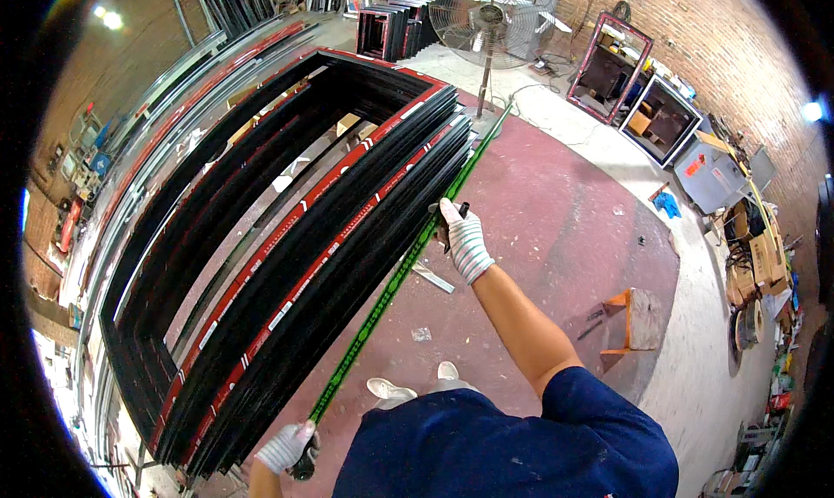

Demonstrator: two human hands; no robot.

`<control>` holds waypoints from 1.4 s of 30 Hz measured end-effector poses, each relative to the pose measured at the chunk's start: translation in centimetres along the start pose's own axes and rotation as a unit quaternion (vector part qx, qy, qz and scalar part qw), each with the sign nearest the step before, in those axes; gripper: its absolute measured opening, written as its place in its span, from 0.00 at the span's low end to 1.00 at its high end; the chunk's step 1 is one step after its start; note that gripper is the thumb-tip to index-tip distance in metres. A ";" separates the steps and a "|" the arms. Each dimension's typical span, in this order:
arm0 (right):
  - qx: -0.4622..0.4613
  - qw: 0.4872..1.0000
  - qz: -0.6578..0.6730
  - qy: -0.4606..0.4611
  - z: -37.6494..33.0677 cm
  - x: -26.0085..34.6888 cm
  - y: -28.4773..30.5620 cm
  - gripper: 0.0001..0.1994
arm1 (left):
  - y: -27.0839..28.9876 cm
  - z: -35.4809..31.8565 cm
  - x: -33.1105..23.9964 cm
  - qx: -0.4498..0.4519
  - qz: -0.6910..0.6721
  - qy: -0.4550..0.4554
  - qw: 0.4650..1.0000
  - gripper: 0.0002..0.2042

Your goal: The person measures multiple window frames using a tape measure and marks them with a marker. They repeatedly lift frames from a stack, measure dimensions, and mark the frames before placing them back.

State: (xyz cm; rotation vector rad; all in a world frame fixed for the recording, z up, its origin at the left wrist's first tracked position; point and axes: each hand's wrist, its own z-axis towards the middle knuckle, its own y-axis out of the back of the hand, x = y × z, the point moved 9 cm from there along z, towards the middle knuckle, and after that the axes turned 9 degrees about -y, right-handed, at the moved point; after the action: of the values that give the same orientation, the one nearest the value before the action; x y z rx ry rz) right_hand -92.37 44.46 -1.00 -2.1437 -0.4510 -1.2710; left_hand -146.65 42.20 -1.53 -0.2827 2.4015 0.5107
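A long, narrow green strip with dark markings (372, 333) runs slantwise along the right side of a stack of black rectangular frames (347, 229). Its far end lies near the fan's base. My left hand (285, 448), in a striped white glove, is closed at the strip's near end. A dark rounded piece (303, 468) shows under those fingers, its kind unclear. Farther up, my right hand (469, 244), gloved the same way, is closed beside the strip around a small black tool (444, 232), mostly hidden by the palm. Red-and-white bands run along several frames.
A standing fan (489, 20) rises beyond the stack. Two upright frames (610, 68) lean at the far right near a grey metal box (711, 175). A small stool (641, 320) stands on the red floor to my right. Long metal profiles (130, 203) lie left of the stack.
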 end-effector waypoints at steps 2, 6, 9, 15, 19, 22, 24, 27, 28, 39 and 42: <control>-0.008 1.000 0.005 -0.016 1.1 -0.7 -0.7 0.14 | 1.9 -1.7 2.6 -0.022 0.015 0.014 1.000 0.28; -0.027 0.999 -0.038 -0.014 4.6 -2.2 -2.5 0.13 | 6.8 -3.8 6.3 -0.077 0.088 0.005 0.993 0.33; -0.066 0.996 -0.065 -0.005 5.4 -1.2 -4.6 0.13 | 9.7 -4.4 4.7 -0.120 0.119 -0.014 0.986 0.33; -0.074 0.996 -0.059 -0.009 7.5 -2.0 -6.3 0.10 | 12.6 -4.3 0.5 -0.152 0.177 -0.026 0.972 0.31; -0.092 0.994 -0.051 0.004 8.0 -2.2 -6.4 0.10 | 14.2 -3.6 1.4 -0.179 0.155 -0.036 0.971 0.30; -0.109 0.992 -0.051 0.034 7.7 -1.1 -6.2 0.09 | 15.0 -2.8 1.5 -0.192 0.184 -0.049 0.963 0.30; -0.110 0.992 -0.047 0.027 7.6 -0.9 -6.4 0.10 | 15.5 -2.1 1.9 -0.209 0.220 -0.060 0.951 0.30; -0.105 0.992 -0.060 0.021 8.0 -1.3 -7.3 0.10 | 16.0 -2.8 2.4 -0.193 0.237 -0.008 0.952 0.28; -0.103 0.992 -0.069 0.026 7.8 -1.1 -8.3 0.10 | 16.3 -3.4 2.1 -0.216 0.257 -0.043 0.941 0.26; -0.098 0.986 -0.124 0.050 8.4 -1.3 -6.6 0.12 | 17.2 -3.8 -0.2 -0.261 0.331 -0.006 0.907 0.27; -0.109 0.982 -0.149 0.047 8.4 -0.8 -6.7 0.11 | 17.2 -3.7 -0.1 -0.264 0.324 0.032 0.908 0.28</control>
State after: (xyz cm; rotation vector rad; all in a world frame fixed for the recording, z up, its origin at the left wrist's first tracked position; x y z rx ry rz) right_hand -90.87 55.03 -2.53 -2.2416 -0.6370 -1.6473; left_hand -154.26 56.07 6.06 0.2995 2.3405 1.4771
